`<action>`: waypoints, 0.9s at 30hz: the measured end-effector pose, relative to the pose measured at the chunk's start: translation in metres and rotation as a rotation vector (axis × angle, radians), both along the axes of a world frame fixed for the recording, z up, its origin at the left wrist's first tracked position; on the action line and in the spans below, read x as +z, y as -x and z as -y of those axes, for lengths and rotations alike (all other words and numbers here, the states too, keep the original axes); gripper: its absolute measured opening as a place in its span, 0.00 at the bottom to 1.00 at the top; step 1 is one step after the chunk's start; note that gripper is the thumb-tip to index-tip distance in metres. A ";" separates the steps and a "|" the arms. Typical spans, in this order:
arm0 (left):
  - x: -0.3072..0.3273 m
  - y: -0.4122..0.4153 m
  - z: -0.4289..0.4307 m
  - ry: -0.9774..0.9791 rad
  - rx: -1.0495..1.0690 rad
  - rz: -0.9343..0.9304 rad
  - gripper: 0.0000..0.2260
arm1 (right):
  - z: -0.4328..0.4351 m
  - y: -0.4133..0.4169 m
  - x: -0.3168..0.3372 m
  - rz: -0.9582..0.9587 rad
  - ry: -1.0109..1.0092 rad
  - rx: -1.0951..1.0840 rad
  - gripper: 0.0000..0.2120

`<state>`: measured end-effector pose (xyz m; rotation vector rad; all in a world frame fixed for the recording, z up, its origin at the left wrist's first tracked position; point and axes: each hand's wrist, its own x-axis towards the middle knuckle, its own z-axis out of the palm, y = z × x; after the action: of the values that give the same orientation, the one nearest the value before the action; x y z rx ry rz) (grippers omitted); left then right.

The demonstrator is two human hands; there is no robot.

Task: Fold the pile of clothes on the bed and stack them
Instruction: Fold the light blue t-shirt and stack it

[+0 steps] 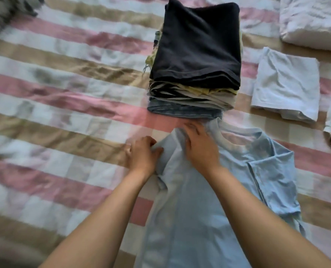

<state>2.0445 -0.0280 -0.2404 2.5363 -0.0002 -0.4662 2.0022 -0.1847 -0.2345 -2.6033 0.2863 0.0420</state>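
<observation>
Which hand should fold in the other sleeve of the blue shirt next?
The right hand, probably. It lies flat on the light blue cloth T-shirt, nearer the unfolded sleeve on the right. The left hand pinches the folded left edge.

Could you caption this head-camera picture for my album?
Left hand and right hand fold a light blue T-shirt near a stack of folded clothes.

home bedroom, striped bedspread (68, 105), folded clothes stack (196, 60) (dark top)
</observation>
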 end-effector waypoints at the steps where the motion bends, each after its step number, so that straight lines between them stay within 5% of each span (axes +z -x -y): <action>1: 0.000 -0.001 -0.002 -0.002 -0.015 0.007 0.06 | 0.001 -0.008 0.000 0.000 0.023 0.023 0.19; 5: 0.008 -0.018 -0.014 0.234 0.124 0.073 0.04 | 0.003 -0.027 -0.001 -0.072 0.062 0.009 0.20; 8: 0.010 -0.037 -0.018 0.314 0.240 0.078 0.02 | -0.012 -0.018 0.002 0.070 0.011 -0.023 0.16; 13: 0.011 -0.025 -0.026 0.470 0.421 -0.119 0.16 | -0.036 0.019 -0.011 0.080 0.160 0.116 0.14; 16: 0.013 0.000 -0.037 0.517 0.370 -0.220 0.22 | -0.038 0.022 -0.020 -0.037 0.170 0.103 0.20; 21: 0.011 0.006 -0.043 0.508 0.432 -0.153 0.17 | -0.037 -0.003 -0.011 -0.086 0.034 0.028 0.16; 27: 0.016 0.030 -0.042 0.550 0.291 -0.137 0.36 | -0.051 -0.051 0.002 -0.141 -0.102 0.239 0.18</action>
<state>2.0143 0.0136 -0.2240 1.9235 0.2540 -0.4481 2.0534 -0.1335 -0.2328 -2.5235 0.0194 0.3158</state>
